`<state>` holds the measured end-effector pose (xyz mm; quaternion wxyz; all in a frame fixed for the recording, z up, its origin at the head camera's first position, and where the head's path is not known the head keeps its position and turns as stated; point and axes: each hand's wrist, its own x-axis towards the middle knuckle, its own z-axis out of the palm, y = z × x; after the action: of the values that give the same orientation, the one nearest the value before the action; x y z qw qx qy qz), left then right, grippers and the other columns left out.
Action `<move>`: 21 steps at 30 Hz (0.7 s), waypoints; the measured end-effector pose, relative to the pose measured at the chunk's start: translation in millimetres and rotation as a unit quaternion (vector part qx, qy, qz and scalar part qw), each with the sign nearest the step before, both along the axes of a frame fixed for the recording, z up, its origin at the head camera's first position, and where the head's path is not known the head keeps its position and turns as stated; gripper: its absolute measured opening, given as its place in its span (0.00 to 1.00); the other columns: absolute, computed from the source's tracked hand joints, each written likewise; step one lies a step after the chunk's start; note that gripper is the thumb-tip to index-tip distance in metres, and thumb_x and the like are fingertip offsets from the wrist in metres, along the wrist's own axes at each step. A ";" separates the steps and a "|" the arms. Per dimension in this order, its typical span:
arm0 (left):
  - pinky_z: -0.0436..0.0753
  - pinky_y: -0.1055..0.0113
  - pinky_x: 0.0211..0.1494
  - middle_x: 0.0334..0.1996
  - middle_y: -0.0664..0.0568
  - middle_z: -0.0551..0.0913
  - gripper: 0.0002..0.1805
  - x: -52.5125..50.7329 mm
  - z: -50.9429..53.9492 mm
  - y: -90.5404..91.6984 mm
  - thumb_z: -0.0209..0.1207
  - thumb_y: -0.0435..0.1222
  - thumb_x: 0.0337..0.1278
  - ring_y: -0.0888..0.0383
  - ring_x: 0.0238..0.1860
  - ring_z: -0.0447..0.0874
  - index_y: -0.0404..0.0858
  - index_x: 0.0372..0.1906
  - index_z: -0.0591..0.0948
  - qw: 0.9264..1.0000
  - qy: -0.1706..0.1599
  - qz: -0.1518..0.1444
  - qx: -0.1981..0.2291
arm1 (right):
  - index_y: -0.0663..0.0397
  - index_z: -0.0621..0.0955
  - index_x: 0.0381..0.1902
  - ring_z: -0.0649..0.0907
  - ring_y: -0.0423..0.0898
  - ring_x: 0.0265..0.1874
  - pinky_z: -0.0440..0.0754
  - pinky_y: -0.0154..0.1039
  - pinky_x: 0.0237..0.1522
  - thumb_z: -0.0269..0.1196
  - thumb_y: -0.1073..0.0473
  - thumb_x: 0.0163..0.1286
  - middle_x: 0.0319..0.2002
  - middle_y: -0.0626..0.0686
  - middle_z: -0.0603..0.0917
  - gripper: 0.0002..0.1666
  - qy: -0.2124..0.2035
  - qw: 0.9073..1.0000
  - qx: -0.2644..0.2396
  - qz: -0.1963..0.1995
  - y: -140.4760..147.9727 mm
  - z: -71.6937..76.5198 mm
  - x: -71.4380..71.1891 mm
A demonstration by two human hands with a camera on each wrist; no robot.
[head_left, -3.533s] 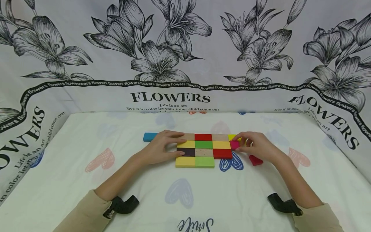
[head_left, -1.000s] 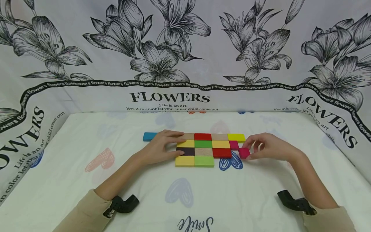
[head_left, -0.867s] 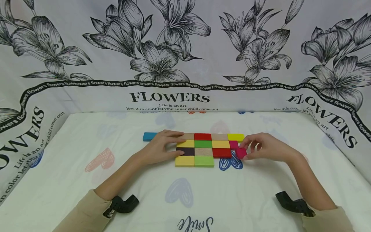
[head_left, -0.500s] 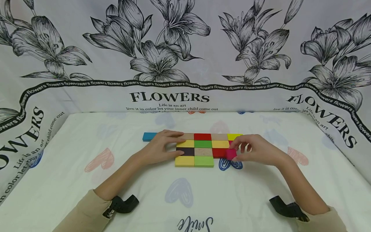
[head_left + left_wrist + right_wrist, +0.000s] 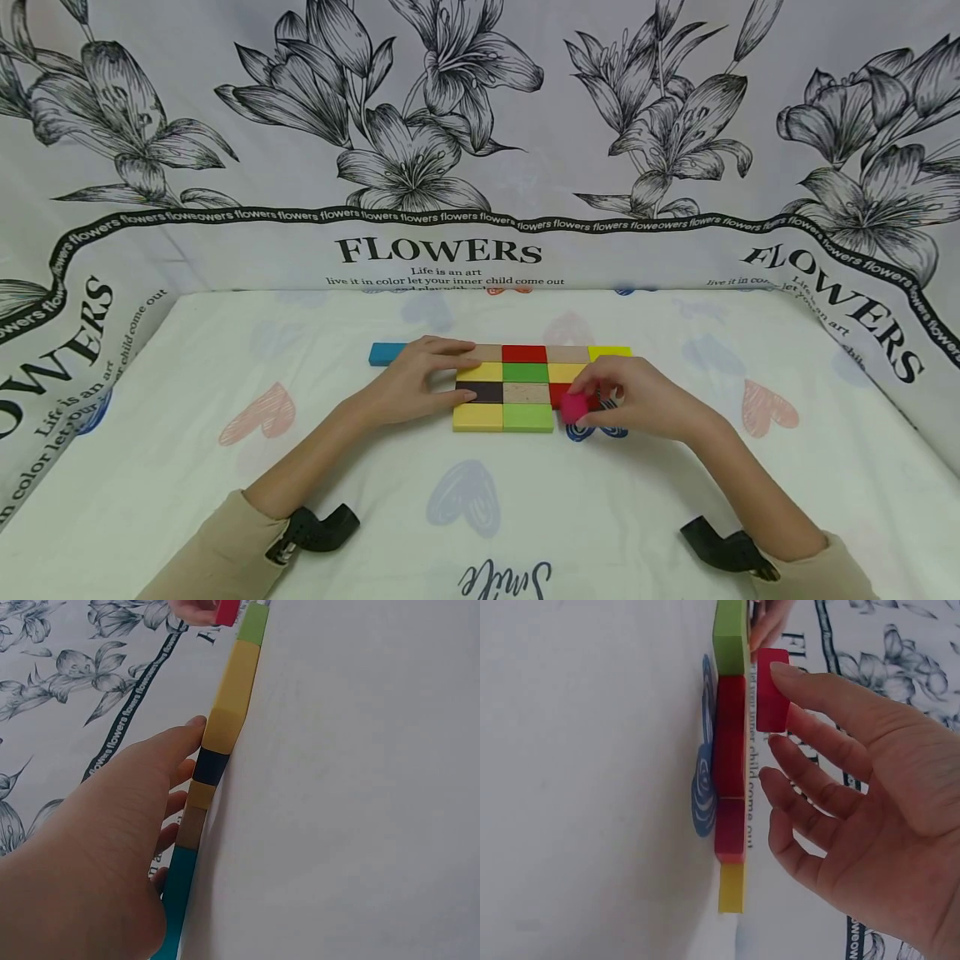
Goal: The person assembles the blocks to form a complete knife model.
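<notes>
Rows of flat coloured blocks lie side by side on the cloth; the front row has a yellow block point(image 5: 477, 418) and a light green block point(image 5: 527, 418). My right hand point(image 5: 648, 396) pinches a small pink block point(image 5: 574, 408) between thumb and fingertips, raised beside the light green block, partly over the red block point(image 5: 558, 393). The right wrist view shows this held block apart from the row beneath, where a second pink block point(image 5: 730, 829) lies. My left hand point(image 5: 408, 383) rests at the rows' left end, its fingers extended and its thumb at the black block point(image 5: 482, 392).
A blue block point(image 5: 387, 354) sticks out at the back row's left end, and a bright yellow block point(image 5: 609, 351) marks its right end. White cloth point(image 5: 360, 517) printed with hearts covers the table, with a flower-patterned cloth point(image 5: 675, 258) behind it.
My right hand, first at the pink block in the rows, has taken the loose pink piece from the right and carried it left, toward the light green block. The left hand stays put.
</notes>
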<state>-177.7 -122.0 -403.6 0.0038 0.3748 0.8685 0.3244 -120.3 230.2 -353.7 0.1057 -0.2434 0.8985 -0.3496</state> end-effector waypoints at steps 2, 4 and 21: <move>0.68 0.42 0.75 0.71 0.50 0.80 0.27 -0.1 -0.1 0.0 0.72 0.47 0.63 0.47 0.73 0.72 0.44 0.65 0.86 1.000 0.000 0.000 0.000 | 0.53 0.88 0.48 0.81 0.46 0.39 0.82 0.35 0.38 0.79 0.58 0.61 0.39 0.45 0.86 0.18 -0.008 1.000 0.001 0.004 -2.8 -1.3 -0.4; 0.69 0.42 0.75 0.71 0.50 0.80 0.27 -0.1 -0.1 0.2 0.72 0.47 0.63 0.47 0.73 0.72 0.44 0.64 0.86 1.000 0.001 0.000 0.001 | 0.53 0.87 0.48 0.80 0.45 0.38 0.83 0.34 0.37 0.79 0.59 0.61 0.37 0.45 0.85 0.18 -0.014 1.000 0.003 0.007 -4.8 -2.6 -0.7; 0.69 0.41 0.75 0.70 0.49 0.80 0.26 0.8 1.6 0.7 0.72 0.47 0.62 0.46 0.73 0.72 0.44 0.64 0.87 1.000 -0.002 0.001 0.006 | 0.52 0.85 0.46 0.79 0.42 0.32 0.80 0.33 0.34 0.80 0.56 0.61 0.29 0.42 0.82 0.19 -0.022 0.999 0.033 0.002 -14.7 -7.3 0.6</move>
<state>-176.9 -121.3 -401.9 0.0033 0.3737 0.8668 0.3301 -119.7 215.5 -361.0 0.1344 -0.2341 0.9065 -0.3245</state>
